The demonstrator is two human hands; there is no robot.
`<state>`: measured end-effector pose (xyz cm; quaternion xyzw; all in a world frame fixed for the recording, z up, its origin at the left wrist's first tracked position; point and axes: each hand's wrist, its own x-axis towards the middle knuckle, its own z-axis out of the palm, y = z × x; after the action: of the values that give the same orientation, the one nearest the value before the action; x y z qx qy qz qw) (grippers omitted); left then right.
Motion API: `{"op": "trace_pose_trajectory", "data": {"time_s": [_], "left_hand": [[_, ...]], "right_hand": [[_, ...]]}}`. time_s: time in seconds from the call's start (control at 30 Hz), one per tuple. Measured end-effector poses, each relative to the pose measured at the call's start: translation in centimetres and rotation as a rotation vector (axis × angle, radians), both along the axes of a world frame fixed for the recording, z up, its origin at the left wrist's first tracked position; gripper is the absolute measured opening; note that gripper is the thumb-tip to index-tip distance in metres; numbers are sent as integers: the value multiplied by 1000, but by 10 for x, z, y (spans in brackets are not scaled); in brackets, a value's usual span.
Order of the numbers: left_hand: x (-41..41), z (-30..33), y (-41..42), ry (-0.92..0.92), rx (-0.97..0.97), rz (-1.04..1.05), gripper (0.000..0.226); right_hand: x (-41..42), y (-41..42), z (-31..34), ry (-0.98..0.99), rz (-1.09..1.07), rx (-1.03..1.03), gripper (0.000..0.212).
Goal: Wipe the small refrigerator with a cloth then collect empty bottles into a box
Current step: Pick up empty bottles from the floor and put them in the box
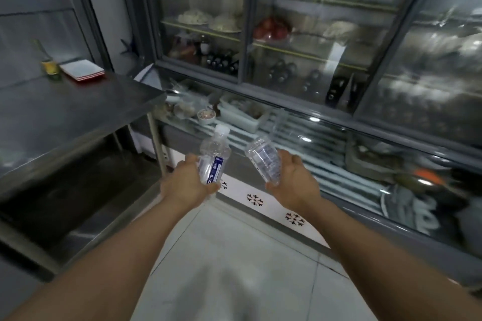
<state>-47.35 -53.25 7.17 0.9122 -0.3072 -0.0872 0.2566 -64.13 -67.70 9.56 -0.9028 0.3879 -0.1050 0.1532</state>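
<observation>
My left hand [186, 183] grips a clear plastic bottle [214, 154] with a white cap and a blue label, held upright and tilted slightly right. My right hand [296, 182] holds a second clear plastic bottle [262, 157], tilted to the upper left; its cap is not visible. Both bottles look empty. Both hands are in front of the glass-fronted refrigerated display case [326, 101], at the level of its lower compartment. No cloth and no box are in view.
A stainless steel table [67, 109] stands at the left with a lower shelf; on it lie a stack of white trays [83, 70] and a yellow can [50, 67]. The display case holds plates of food and dark bottles. White tiled floor [234, 268] lies below my arms.
</observation>
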Motion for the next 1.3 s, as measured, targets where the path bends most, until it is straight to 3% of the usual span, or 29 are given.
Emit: {"op": "trace_pose_trajectory", "data": {"time_s": [0.17, 0.47, 0.77, 1.1, 1.3], "left_hand": [[-91, 24, -25, -51, 26, -104, 71], [-312, 50, -72, -20, -10, -381, 71], [-535, 76, -144, -80, 12, -769, 76], [-721, 76, -240, -64, -16, -1157, 70], [-808, 90, -335, -92, -32, -1253, 69]], "right_hand": [[-113, -10, 18, -11, -119, -14, 63], [-363, -3, 50, -48, -361, -22, 69], [-594, 0, 72, -60, -792, -8, 57], [-778, -21, 75, 2, -1124, -52, 61], [-865, -85, 88, 40, -1249, -55, 59]]}}
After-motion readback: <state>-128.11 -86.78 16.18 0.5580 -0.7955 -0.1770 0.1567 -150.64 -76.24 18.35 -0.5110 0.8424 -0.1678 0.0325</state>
